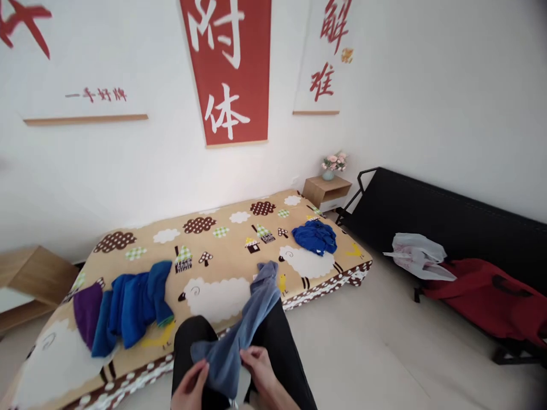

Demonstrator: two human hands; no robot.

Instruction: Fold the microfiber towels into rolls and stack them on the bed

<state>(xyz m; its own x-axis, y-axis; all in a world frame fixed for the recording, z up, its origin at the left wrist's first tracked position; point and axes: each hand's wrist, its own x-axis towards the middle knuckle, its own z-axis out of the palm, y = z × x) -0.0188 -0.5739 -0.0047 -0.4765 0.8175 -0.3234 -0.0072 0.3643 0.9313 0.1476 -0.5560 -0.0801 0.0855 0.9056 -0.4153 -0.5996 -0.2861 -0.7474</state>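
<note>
A grey-blue cloth lies across my lap, its far end resting on the edge of the bed. My left hand pinches its near left part between thumb and fingers. On the right side of the same cloth, my right hand grips the edge with its fingertips. Several rolled or folded blue cloths lie in a row on the left of the bed, with a purple cloth at their left end. A crumpled blue cloth pile sits near the bed's right end.
The low bed has a sheep-patterned sheet. Beyond its right end stands a nightstand with a flower vase. A black sofa on the right holds a plastic bag and a red garment. Another wooden cabinet is at left.
</note>
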